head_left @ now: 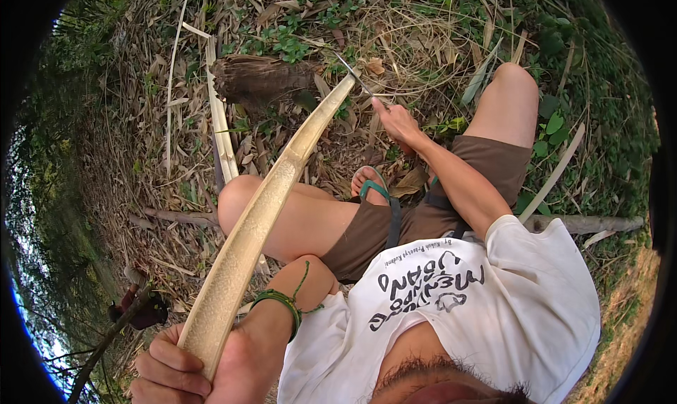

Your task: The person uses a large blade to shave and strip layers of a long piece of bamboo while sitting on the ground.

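Leaf litter (144, 157) lies below the bamboo strip (264, 199) slanting over the left leg (310, 224); left grip (176, 376) clasps its near end, right grip (398, 125) a knife (362, 86) that could skid if the strip twists.

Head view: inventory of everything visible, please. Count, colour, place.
Long strip: 1, pale tan, slanting across centre-left
Knife: 1, grey blade, at the long strip's far end
Log: 1, brown, upper left of centre
Split pieces: a few, pale, left of the log
Thin strip: 1, pale, upper left
Pale slat: 1, off-white, right
Dry leaves: uncountable, brown, all around
Green plants: many, top and right
Other person: 1, dark clothing, far left
Shirt: 1, white, black print, lower right
Shorts: 1 pair, brown, centre-right
Sandal: 1 clear, green straps, centre
Wristband: 1 or more, green, left wrist
Left hand: 1, bare, lower left
Right hand: 1, bare, upper centre
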`<state>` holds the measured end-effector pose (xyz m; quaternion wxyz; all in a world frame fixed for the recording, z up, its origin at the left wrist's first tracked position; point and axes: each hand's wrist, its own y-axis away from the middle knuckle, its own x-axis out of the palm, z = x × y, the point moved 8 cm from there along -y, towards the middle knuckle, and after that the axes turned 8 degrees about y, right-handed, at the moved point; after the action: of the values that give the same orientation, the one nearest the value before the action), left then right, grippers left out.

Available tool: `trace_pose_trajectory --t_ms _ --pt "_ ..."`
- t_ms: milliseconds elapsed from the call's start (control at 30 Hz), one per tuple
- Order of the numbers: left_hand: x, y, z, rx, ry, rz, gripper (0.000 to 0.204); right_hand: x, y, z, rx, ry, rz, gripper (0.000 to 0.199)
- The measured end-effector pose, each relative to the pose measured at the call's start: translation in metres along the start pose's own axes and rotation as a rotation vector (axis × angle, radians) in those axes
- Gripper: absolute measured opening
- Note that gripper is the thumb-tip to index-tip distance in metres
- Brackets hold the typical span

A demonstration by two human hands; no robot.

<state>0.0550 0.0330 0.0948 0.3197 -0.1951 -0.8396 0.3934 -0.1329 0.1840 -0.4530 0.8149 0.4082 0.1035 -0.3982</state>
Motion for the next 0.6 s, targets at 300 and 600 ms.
trace_pose_trajectory --t_ms 300,600 --pt "-0.004 -0.004 0.005 0.025 -0.162 -0.054 0.060 0.008 -0.014 -0.053 0.248 -0.020 0.129 0.083" --pt "-0.029 -0.014 0.010 -0.106 0.104 0.053 0.068 0.010 -0.007 -0.018 -0.044 0.029 -0.068 0.084"
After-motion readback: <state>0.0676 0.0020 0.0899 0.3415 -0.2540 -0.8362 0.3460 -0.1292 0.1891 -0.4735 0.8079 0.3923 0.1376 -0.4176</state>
